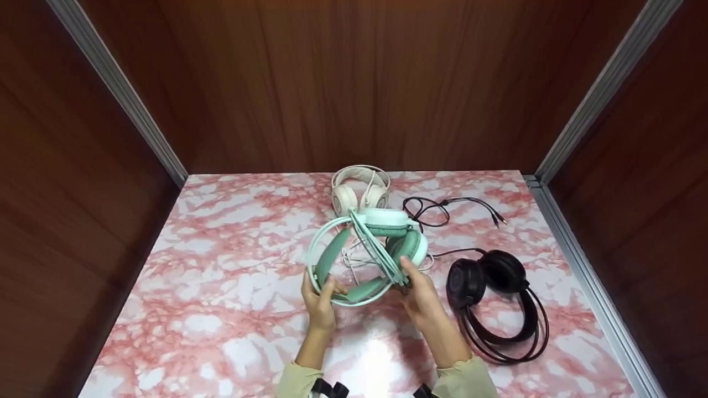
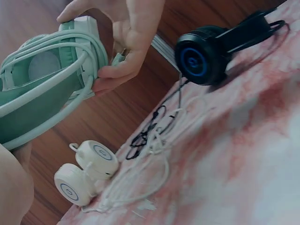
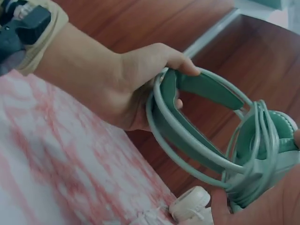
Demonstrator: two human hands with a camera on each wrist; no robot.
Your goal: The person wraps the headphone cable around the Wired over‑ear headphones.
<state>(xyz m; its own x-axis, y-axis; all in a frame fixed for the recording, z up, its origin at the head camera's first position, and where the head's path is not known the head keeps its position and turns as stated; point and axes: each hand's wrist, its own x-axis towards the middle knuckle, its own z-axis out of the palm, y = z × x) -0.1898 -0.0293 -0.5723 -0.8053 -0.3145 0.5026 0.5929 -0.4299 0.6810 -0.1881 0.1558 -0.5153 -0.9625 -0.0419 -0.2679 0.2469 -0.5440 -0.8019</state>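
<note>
The green headphones [image 1: 368,251] are held up above the middle of the pink marble table [image 1: 221,287], with their own cable wound several times around the band and the ear cups. The left hand [image 1: 319,301] grips the band on its left side, fingers curled around it, and the right hand [image 1: 418,296] pinches the wound cable and the ear cup on the other side. Behind them, near the back edge of the table, the white headphones [image 1: 359,190] lie with a loose white cable [image 2: 140,180] in front of them. The black headphones [image 1: 495,296] lie just to the right of the right hand, near but not touching it, and their black cable [image 1: 442,210] runs toward the back right corner. The left and the front part of the table give open room, while wooden walls [image 1: 354,83] close the table on three sides.
</note>
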